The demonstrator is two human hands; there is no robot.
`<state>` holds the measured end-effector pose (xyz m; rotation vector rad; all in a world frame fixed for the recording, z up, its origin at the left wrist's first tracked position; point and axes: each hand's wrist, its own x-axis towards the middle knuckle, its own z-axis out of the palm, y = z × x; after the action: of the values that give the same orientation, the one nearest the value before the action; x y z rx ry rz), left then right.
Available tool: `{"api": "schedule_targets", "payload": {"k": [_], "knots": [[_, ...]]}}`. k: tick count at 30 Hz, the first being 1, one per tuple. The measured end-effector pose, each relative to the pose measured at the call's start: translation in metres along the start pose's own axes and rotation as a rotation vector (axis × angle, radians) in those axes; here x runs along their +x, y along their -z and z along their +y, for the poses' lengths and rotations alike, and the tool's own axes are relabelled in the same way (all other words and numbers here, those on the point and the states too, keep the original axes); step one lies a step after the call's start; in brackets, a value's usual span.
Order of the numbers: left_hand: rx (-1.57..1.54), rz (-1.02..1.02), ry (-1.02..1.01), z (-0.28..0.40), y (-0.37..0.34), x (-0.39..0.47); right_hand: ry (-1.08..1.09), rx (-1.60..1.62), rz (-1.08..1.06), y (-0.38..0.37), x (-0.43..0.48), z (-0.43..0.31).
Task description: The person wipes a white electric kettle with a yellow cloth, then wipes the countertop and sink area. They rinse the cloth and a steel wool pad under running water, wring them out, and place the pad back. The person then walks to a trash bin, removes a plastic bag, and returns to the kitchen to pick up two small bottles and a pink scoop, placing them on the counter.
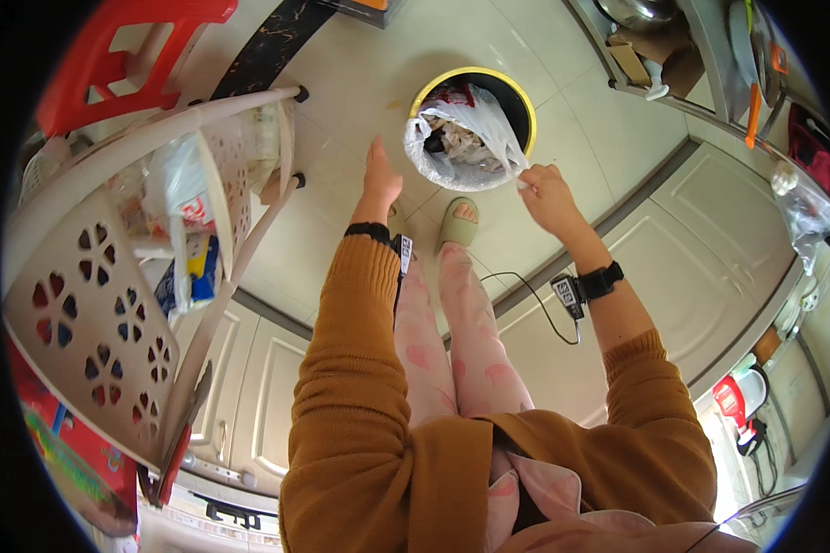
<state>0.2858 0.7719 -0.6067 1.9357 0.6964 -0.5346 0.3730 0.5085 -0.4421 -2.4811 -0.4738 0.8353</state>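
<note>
A round black trash bin with a yellow rim (534, 114) stands on the floor before my feet. Inside it a clear plastic bag (487, 114) holds crumpled waste (465, 145). The bag's near edge hangs over the rim, while its far side has come away from the bin's dark wall. My right hand (550, 200) pinches a pulled-up corner of the bag at the bin's near right. To the left of the bin, apart from it, my left hand (382, 173) is held out with nothing in it, fingers extended and seen edge-on.
On the left stands a plastic shelf rack (97, 332) holding bags and packages, with a red plastic stool (138, 55) beyond it. Cabinet doors (692, 242) line the right side. At upper right, a metal shelf (709, 62) holds cookware. A cable (536, 294) hangs from my right wrist device.
</note>
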Motion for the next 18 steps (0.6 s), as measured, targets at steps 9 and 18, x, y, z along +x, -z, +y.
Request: {"api": "schedule_targets", "payload": {"k": [9,18], "knots": [[-0.123,-0.299,0.098,-0.006,-0.018,0.025,-0.078,0.105,0.051,-0.027,-0.039,0.001],[-1.012,-0.412,0.571,0.074,0.012,-0.098,-0.123,0.275,0.225,-0.018,-0.039,0.0]]}}
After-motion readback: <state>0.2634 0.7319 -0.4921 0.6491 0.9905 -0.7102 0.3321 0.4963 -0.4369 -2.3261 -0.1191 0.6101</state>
